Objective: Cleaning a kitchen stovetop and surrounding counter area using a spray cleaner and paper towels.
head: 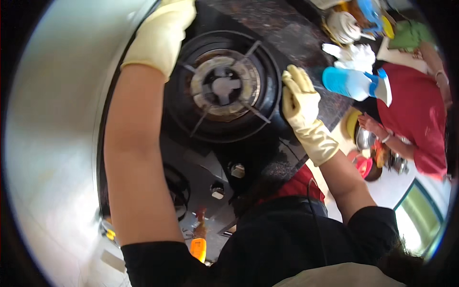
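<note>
A round gas burner [225,86] with a ring-shaped head and thin metal pan supports sits in the black cooktop [251,150] before me. My left hand [161,32], in a cream rubber glove, reaches past the burner's left side along the wall. Its fingertips run out of the top of the picture, so anything in them is hidden. To the right of the burner, my right hand [301,95] wears a matching glove and rests at the drip pan's rim. Its fingers are extended and nothing shows in them. Two control knobs [237,170] are on the near part of the cooktop.
A spray bottle [351,83] with blue liquid lies on the dark stone counter [294,36], near a crumpled white bag [353,57] and a white lidded pot [342,27]. At right stands a person in red [412,118] among bowls. An orange-labelled bottle [199,247] is below.
</note>
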`<action>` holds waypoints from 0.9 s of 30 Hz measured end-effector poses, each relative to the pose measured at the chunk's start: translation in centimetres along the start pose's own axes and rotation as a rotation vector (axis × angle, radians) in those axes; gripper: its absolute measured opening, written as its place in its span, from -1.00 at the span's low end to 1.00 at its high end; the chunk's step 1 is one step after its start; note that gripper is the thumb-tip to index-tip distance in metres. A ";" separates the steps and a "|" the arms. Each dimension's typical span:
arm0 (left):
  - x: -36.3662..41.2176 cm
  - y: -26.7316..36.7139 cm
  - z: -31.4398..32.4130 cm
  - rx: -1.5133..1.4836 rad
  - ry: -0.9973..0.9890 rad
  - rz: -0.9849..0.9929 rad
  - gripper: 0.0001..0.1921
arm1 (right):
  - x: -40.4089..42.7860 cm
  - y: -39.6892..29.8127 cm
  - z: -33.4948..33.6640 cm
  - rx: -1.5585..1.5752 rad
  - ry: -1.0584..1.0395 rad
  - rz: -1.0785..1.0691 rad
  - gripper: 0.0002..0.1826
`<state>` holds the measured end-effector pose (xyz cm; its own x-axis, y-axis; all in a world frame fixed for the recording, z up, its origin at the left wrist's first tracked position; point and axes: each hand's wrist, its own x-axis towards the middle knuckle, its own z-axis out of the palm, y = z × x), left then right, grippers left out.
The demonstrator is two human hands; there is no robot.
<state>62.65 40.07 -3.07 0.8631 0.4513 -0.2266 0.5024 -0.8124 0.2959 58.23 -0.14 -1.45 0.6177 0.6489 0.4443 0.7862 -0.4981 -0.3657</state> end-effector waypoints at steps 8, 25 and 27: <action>1.9 -3.3 0.3 0.178 -0.034 0.154 -0.39 | 0.3 0.1 0.1 0.017 0.031 -0.034 -0.63; -17.1 -9.9 -0.4 0.126 0.075 -0.320 -0.39 | -1.4 0.3 0.9 0.036 0.029 -0.043 -0.66; -18.1 -11.0 -0.5 0.115 0.019 -0.404 -0.35 | -1.6 0.3 0.9 0.021 0.022 -0.040 -0.66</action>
<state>41.51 41.04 -1.72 0.5992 0.7478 -0.2860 0.7926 -0.6044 0.0806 57.46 -0.75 -3.00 0.5865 0.6549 0.4765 0.8097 -0.4602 -0.3641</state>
